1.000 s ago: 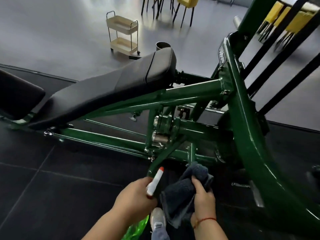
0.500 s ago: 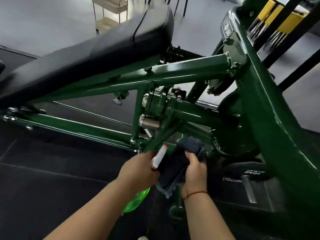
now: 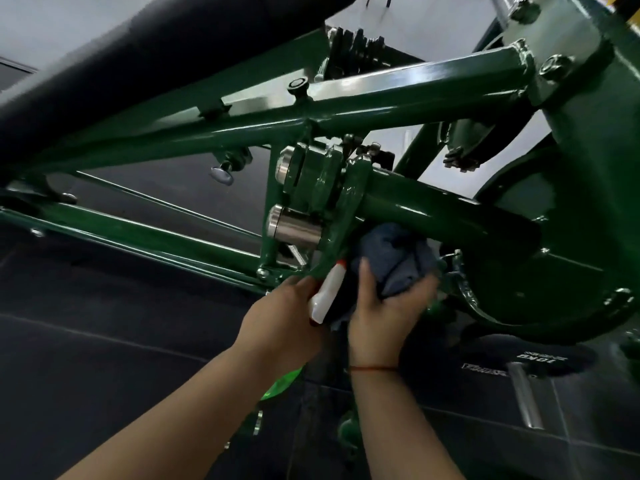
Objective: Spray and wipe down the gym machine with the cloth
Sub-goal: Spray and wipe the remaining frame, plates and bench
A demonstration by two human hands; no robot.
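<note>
The green gym machine (image 3: 398, 95) fills the view, with a black padded bench (image 3: 145, 53) across the top left. My right hand (image 3: 381, 313) grips a grey-blue cloth (image 3: 394, 254) and presses it up against the underside of a thick green tube (image 3: 443, 213) near the pivot block. My left hand (image 3: 284, 320) holds a spray bottle; its white head with a red tip (image 3: 329, 289) points up beside the cloth, and its green body (image 3: 280, 382) shows below my wrist.
Steel rollers (image 3: 294, 226) and a bolted pivot bracket (image 3: 318, 174) sit just left of the cloth. A round green guard (image 3: 554, 278) is to the right. A black weight plate (image 3: 519, 358) lies on the dark rubber floor (image 3: 104, 358) at lower right.
The view has closed in and dropped lower under the frame. Both hands have risen, and the cloth has gone from hanging in front of the frame to pressing against the thick tube.
</note>
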